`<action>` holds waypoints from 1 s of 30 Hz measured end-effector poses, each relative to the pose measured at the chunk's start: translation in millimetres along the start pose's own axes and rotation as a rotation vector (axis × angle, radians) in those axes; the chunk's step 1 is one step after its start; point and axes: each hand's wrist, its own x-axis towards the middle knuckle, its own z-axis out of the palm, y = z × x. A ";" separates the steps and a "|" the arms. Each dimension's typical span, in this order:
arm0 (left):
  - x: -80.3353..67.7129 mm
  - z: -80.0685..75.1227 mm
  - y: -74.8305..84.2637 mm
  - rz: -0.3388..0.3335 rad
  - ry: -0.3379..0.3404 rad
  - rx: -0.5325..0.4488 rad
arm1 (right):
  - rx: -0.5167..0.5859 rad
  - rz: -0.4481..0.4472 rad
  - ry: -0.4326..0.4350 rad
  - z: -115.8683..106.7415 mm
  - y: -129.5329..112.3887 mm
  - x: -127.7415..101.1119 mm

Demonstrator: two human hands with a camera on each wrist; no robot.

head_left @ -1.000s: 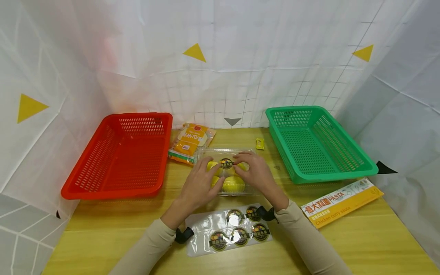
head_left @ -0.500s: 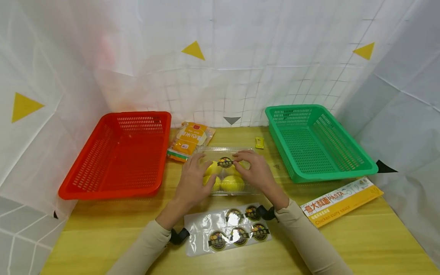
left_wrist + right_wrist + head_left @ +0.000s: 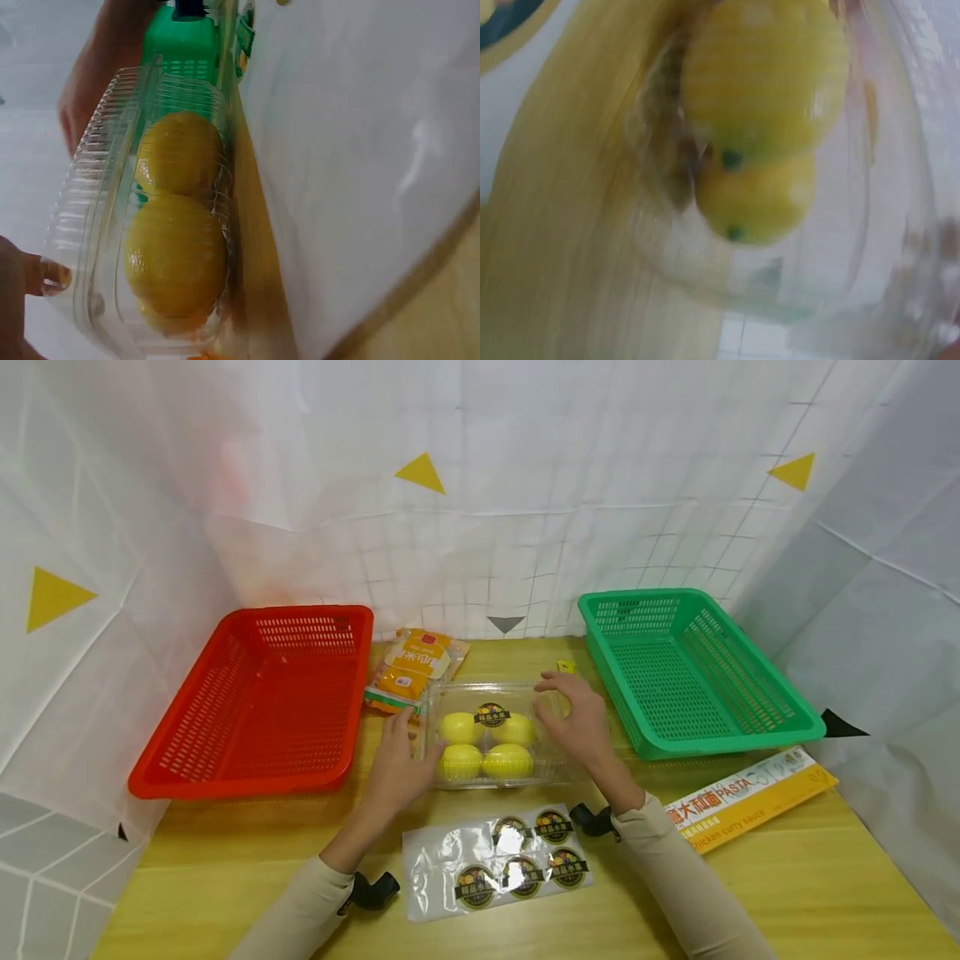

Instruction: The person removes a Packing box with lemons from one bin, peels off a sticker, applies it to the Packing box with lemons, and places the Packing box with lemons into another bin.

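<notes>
Kept the left hand (image 3: 396, 768) flat and relaxed, fingers straight, one fingertip (image 3: 45, 276) just touching the left rim of the box (image 3: 551, 762). Cupped the right hand (image 3: 581, 722) about the box's far right corner; could not tell from any view whether pinching the rim or only hovering beside it. Found the box lying level on the table (image 3: 225, 860) between the two hands, lid down, four lemons (image 3: 460, 727) inside and a sticker (image 3: 492, 715) on top.

Judged as needing a light touch: thin clear plastic, likely to buckle or pop open under a squeeze. Better held low at both ends than by the lid, and kept level against rolling lemons. Best kept fingers off the sticker.

Noted, further out, the sticker sheet (image 3: 495, 860) just in front, a pouch (image 3: 414, 668) behind to the left, a red basket (image 3: 247, 785) to the left and a green basket (image 3: 720, 745) to the right, both well apart from the box
</notes>
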 end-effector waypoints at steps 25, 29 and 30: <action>-13.0 17.4 -8.1 -0.326 0.086 -0.929 | 0.446 0.618 -0.379 -19.3 19.8 -21.9; -18.7 20.0 -1.5 -0.336 -0.008 -1.025 | 0.466 0.639 -0.355 -22.3 12.9 -24.9; -20.4 20.7 0.5 -0.347 -0.033 -1.058 | 0.476 0.637 -0.351 -23.1 10.6 -25.6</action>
